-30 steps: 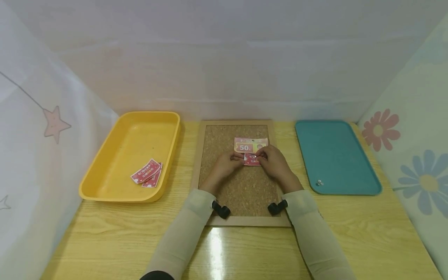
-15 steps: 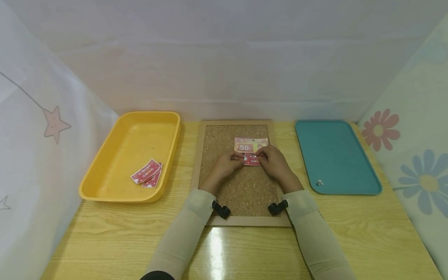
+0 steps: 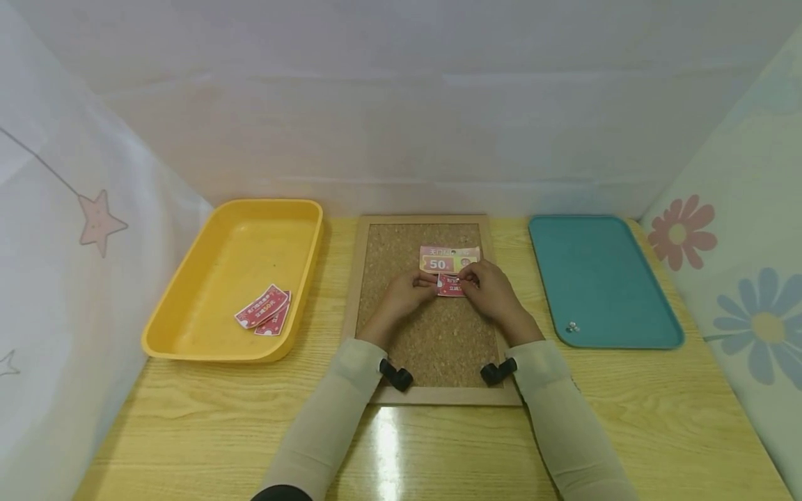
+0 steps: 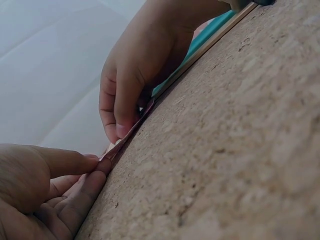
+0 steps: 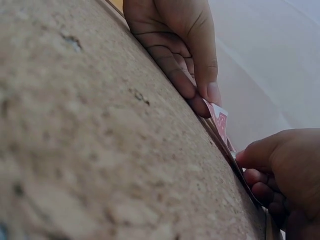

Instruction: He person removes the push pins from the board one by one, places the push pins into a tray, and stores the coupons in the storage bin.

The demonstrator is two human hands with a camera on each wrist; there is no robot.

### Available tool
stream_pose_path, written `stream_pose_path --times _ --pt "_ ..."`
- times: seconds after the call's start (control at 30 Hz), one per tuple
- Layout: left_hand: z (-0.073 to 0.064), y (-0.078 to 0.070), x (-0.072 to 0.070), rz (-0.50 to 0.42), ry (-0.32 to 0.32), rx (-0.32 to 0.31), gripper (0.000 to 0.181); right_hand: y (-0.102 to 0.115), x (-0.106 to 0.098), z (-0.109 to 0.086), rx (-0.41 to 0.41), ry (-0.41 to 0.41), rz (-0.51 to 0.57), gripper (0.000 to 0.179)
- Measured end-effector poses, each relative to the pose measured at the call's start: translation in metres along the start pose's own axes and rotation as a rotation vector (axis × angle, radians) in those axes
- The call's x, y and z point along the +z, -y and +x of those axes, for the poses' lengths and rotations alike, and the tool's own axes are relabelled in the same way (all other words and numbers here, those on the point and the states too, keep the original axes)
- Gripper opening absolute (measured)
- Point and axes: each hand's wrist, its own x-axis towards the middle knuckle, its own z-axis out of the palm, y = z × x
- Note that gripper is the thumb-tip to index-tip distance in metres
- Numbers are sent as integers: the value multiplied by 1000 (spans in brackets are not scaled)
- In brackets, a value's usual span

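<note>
The left hand (image 3: pixel 404 296) pinches the red coupon (image 3: pixel 448 288) towards the far right corner of the corkboard (image 3: pixel 432 348); the right hand (image 3: pixel 491 292) pinches what seems a pin (image 4: pixel 118 142). Best keep the coupon flat while pressing straight.

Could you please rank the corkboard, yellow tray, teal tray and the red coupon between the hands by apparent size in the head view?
1. Corkboard
2. Yellow tray
3. Teal tray
4. Red coupon, partly hidden by the right hand
</note>
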Motion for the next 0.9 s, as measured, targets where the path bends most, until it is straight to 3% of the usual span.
stream_pose_path --times 0.6,0.9 --pt "-1 -1 0 -40 4 -1 19 -1 3 1 23 -8 -5 13" --pt "-1 0 -1 -23 7 -14 20 -3 2 0 20 -29 51 14"
